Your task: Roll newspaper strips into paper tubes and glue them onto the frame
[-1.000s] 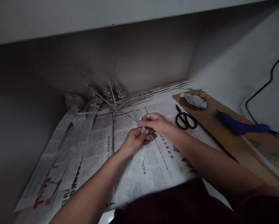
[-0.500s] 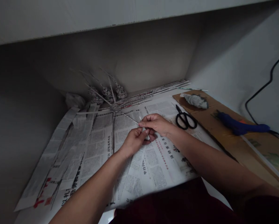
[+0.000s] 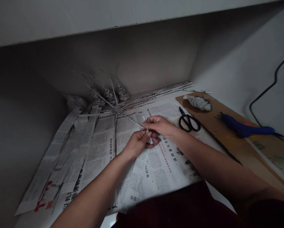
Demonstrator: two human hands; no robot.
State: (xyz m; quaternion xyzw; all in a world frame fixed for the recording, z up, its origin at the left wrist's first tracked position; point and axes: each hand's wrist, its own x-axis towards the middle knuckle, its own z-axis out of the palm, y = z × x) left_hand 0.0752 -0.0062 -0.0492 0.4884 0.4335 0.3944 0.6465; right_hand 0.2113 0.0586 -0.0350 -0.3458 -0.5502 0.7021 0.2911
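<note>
My left hand (image 3: pixel 137 144) is closed in a pinch on a narrow newspaper strip (image 3: pixel 150 140), whose pale end sticks out below the fingertips. Just above and touching it, my right hand (image 3: pixel 159 126) pinches the near end of a thin rolled-paper tube (image 3: pixel 133 121). That tube runs back to a small round woven paper piece (image 3: pixel 117 110), from which several other tubes fan out. A short white tip (image 3: pixel 144 118) pokes up beside the right fingers. The fingers partly hide how strip and tube meet.
Newspaper sheets (image 3: pixel 104 136) cover the table, with cut strips (image 3: pixel 53 155) at left. Woven cone-like pieces (image 3: pixel 123 93) and loose paper tubes (image 3: pixel 165 90) lie behind. Black scissors (image 3: pixel 189 123), cardboard (image 3: pixel 217 126) and a blue glue gun (image 3: pixel 246 126) are at right. A ledge (image 3: pixel 123 15) hangs overhead.
Both hands have shifted very slightly right, with the tube's end moving along. More of the pale strip shows below the left fingertips. The surrounding things stay where they were.
</note>
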